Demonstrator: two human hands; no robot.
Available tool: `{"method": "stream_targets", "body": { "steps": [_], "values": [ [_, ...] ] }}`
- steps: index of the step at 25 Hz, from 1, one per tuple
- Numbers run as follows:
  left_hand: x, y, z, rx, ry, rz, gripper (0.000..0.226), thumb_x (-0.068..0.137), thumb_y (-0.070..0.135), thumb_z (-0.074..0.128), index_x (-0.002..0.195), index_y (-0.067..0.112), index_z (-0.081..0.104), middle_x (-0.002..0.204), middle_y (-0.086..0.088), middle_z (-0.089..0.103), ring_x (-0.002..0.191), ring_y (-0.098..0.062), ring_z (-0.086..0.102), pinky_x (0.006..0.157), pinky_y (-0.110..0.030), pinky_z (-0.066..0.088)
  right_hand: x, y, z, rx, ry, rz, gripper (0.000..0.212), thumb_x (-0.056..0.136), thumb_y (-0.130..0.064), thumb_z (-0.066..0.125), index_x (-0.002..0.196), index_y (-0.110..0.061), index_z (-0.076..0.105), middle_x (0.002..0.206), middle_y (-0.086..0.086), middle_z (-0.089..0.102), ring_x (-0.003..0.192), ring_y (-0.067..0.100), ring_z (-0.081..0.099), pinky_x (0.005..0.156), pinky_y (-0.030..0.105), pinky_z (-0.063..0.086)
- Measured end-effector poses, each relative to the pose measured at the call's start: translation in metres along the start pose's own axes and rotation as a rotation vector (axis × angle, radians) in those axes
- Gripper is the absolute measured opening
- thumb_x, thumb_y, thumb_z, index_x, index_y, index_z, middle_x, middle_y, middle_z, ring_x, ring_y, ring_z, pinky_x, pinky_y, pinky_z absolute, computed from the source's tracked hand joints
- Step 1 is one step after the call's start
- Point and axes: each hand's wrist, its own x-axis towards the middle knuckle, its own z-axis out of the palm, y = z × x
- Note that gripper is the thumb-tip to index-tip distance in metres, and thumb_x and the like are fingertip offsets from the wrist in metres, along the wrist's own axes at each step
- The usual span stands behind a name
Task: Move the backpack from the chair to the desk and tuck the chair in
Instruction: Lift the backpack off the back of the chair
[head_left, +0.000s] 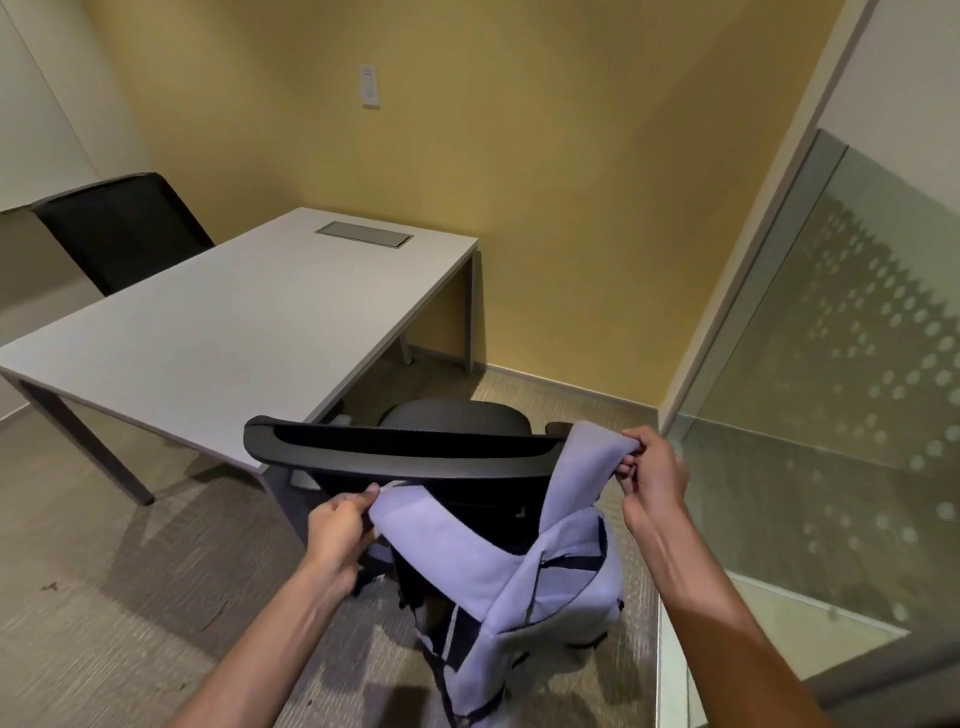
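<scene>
A lavender backpack with black trim hangs behind the backrest of a black office chair. One strap is looped over the backrest's right corner. My right hand pinches that strap at the corner. My left hand grips the other strap, lower and to the left, just below the backrest's top edge. The chair stands pulled out from the grey desk, its seat partly past the desk's near edge. The backpack's lower end is cut off by the frame's bottom.
A second black chair stands at the desk's far left side. A grey cable hatch sits in the desk top near the yellow wall. A frosted glass partition runs close along the right. Carpet floor lies to the left.
</scene>
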Motion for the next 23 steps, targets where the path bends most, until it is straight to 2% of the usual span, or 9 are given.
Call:
{"method": "stream_targets", "body": {
  "steps": [3,6,8,11,12,14,18,20,23],
  "values": [
    [-0.004,-0.012,0.02,0.014,0.011,0.054,0.019,0.087,-0.001,0.062,0.073,0.009,0.053,0.09,-0.021,0.062,0.069,-0.023,0.06,0.062,-0.032,0.05,-0.004,-0.008,-0.009,0.056,-0.013,-0.019,0.027,0.078,0.006,0.06,0.057,-0.009,0.051,0.036,-0.005,0.044,0.028,0.005,0.036,0.03,0.015,0.029],
    [-0.016,-0.028,0.036,0.151,-0.089,0.188,0.02,0.084,0.012,0.069,0.098,0.014,0.054,0.106,-0.017,0.063,0.09,-0.027,0.064,0.076,-0.039,0.053,-0.012,-0.024,-0.006,0.102,-0.052,-0.081,0.027,0.08,0.006,0.064,0.058,-0.007,0.055,0.036,-0.004,0.048,0.03,0.006,0.042,0.032,0.016,0.035],
    [-0.032,-0.049,0.038,0.401,-0.295,0.337,0.039,0.082,0.044,0.068,0.116,0.028,0.057,0.134,-0.009,0.05,0.121,-0.021,0.052,0.102,-0.038,0.043,-0.016,-0.042,-0.002,0.138,-0.082,-0.137,0.026,0.082,0.004,0.065,0.059,-0.006,0.057,0.038,-0.003,0.052,0.032,0.006,0.045,0.036,0.016,0.039],
    [-0.052,-0.075,0.05,0.771,-0.548,0.493,0.082,0.055,0.079,0.069,0.128,0.051,0.045,0.158,0.011,-0.005,0.143,-0.005,0.004,0.112,-0.033,0.019,-0.028,-0.077,0.006,0.192,-0.138,-0.258,0.028,0.083,0.004,0.066,0.058,-0.006,0.06,0.041,-0.003,0.054,0.036,0.006,0.048,0.04,0.016,0.042],
    [-0.056,-0.08,0.06,0.872,-0.549,0.545,0.103,0.046,0.081,0.073,0.136,0.05,0.033,0.157,0.014,-0.009,0.143,-0.004,-0.003,0.113,-0.035,0.017,-0.032,-0.09,0.009,0.204,-0.14,-0.304,0.029,0.083,0.003,0.068,0.057,-0.007,0.06,0.042,-0.003,0.054,0.037,0.007,0.048,0.041,0.016,0.042],
    [-0.065,-0.084,0.086,0.914,-0.526,0.606,0.124,0.039,0.077,0.08,0.141,0.037,0.023,0.154,0.007,0.02,0.142,-0.011,0.018,0.114,-0.038,0.027,-0.041,-0.113,0.015,0.241,-0.14,-0.386,0.031,0.083,0.002,0.069,0.055,-0.009,0.059,0.042,-0.003,0.054,0.038,0.007,0.048,0.042,0.017,0.043],
    [-0.081,-0.088,0.127,0.545,-0.562,0.552,0.055,0.076,0.032,0.08,0.12,0.04,0.048,0.107,0.018,0.07,0.105,-0.001,0.064,0.079,-0.014,0.051,-0.051,-0.155,0.022,0.29,-0.184,-0.511,0.034,0.084,0.001,0.07,0.054,-0.01,0.06,0.042,-0.005,0.054,0.04,0.006,0.049,0.045,0.016,0.043],
    [-0.085,-0.085,0.143,0.448,-0.502,0.574,0.032,0.086,0.006,0.063,0.105,0.032,0.062,0.09,0.018,0.074,0.088,-0.001,0.068,0.067,-0.011,0.049,-0.046,-0.176,0.022,0.284,-0.192,-0.548,0.034,0.085,0.0,0.07,0.054,-0.011,0.06,0.042,-0.005,0.054,0.04,0.005,0.05,0.046,0.016,0.043],
    [-0.092,-0.077,0.167,0.293,-0.401,0.469,0.026,0.089,0.0,0.053,0.073,0.018,0.064,0.068,0.003,0.069,0.067,-0.011,0.061,0.057,-0.024,0.047,-0.029,-0.206,0.019,0.14,-0.181,-0.581,0.031,0.085,-0.002,0.069,0.057,-0.01,0.059,0.041,-0.006,0.055,0.039,0.004,0.049,0.044,0.016,0.041]
  ]
}}
